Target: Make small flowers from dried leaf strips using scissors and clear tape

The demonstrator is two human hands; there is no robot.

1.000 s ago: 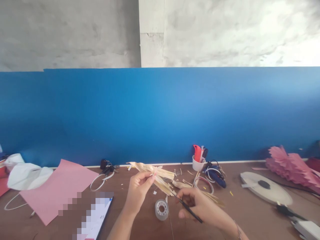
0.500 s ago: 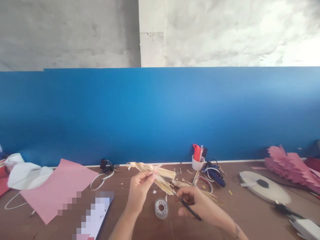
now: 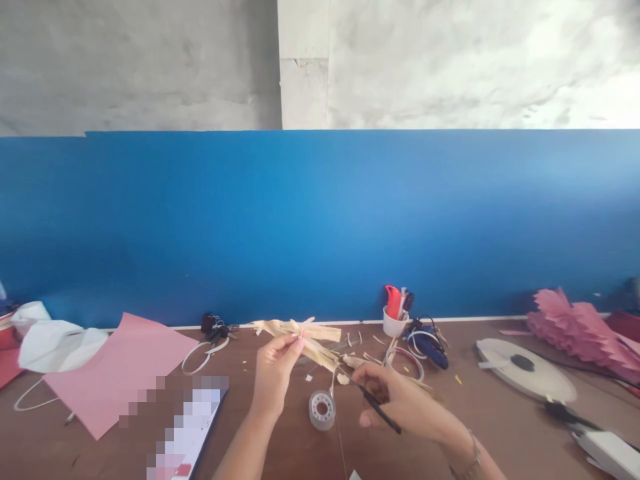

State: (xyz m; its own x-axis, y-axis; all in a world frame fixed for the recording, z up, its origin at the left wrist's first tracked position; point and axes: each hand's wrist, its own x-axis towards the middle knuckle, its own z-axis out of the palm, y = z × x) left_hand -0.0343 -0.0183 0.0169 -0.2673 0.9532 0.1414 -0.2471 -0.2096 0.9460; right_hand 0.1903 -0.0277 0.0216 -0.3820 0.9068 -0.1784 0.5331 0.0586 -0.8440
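Observation:
My left hand [image 3: 278, 371] pinches a bow-like bundle of pale dried husk strips [image 3: 320, 333] at its middle, where a bit of pink shows. The strips spread out to both sides above the table. My right hand [image 3: 387, 397] is closed around a slim dark tool [image 3: 379, 408], which looks like scissors or tweezers. Its thin tip points at the lower right end of the husk. Below, between my hands, lies a roll of clear tape [image 3: 322, 410]. A small cut piece of husk [image 3: 343, 379] rests just under the tool's tip.
Pink paper [image 3: 120, 373] and a phone [image 3: 195, 427] lie on the left. Behind my right hand are a white cup of tools [image 3: 395, 323], a ring [image 3: 406, 365] and husk scraps. A white oval object [image 3: 525, 370], pink pleated paper [image 3: 585, 330] and a plug [image 3: 607, 453] occupy the right.
My left hand and the husk bundle have shifted slightly left and up. A small husk piece now lies under the tool's tip. My right hand has moved little.

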